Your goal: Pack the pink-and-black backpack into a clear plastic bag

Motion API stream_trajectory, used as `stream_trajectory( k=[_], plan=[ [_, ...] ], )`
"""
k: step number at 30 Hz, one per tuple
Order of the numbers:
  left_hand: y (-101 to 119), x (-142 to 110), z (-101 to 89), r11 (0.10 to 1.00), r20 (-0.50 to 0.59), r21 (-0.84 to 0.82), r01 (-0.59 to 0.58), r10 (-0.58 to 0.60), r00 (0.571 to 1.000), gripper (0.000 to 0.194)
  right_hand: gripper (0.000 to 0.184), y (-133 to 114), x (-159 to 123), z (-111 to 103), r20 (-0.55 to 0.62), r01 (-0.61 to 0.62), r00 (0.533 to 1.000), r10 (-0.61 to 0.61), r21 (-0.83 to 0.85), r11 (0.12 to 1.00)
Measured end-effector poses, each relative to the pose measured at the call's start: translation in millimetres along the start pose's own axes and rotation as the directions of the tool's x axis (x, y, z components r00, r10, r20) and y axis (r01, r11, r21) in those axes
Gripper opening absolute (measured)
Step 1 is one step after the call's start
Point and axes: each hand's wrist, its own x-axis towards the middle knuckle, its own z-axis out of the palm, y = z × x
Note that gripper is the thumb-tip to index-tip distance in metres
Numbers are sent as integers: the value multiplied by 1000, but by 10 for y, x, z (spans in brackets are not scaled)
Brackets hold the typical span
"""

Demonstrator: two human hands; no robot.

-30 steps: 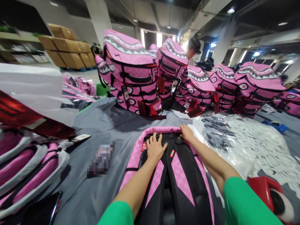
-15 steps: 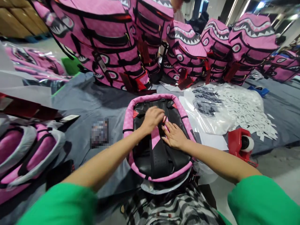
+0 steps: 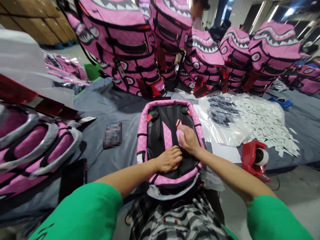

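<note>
A pink and black backpack [image 3: 160,130] lies back-side up on the grey table cover [image 3: 117,106], straps facing me. My left hand [image 3: 170,159] rests flat near its lower end, fingers together pressing on the straps. My right hand [image 3: 188,140] lies on the right shoulder strap, fingers curled over the pink padding. Neither hand lifts anything.
Stacks of pink shark-mouth backpacks [image 3: 125,46] stand along the far side. Bagged backpacks [image 3: 32,146] lie at the left. Clear plastic bags [image 3: 222,120], a heap of white paper tags [image 3: 265,120] and a red tape dispenser [image 3: 256,160] lie at the right. A person [image 3: 197,13] stands behind the stacks.
My left hand slid from the backpack's top down to its lower end. My right hand stayed on the right strap. The view tilted down and nearer.
</note>
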Motion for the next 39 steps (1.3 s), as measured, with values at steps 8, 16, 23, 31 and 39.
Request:
stream_trajectory(
  k=[8,16,23,31,39],
  plan=[
    [-478,94,-448,734,-365,-81,675,-652,665,65,33,-455,-98,39,512,771,287,-809,378,513],
    [-636,174,-145,675,-282,-28,737,-713,642,68,30,-125,-378,719,401,715,460,-792,361,598],
    [-320,95,-81,636,-216,-8,772,-755,620,67,27,-175,-204,210,126,660,752,-648,-144,738],
    [-139,47,-348,618,-70,-104,779,-786,614,72,65,141,209,253,164,-287,903,397,-457,842],
    [742,-348,136,853,-73,70,517,-512,856,78,62,203,92,359,129,-308,916,380,-380,872]
  ],
)
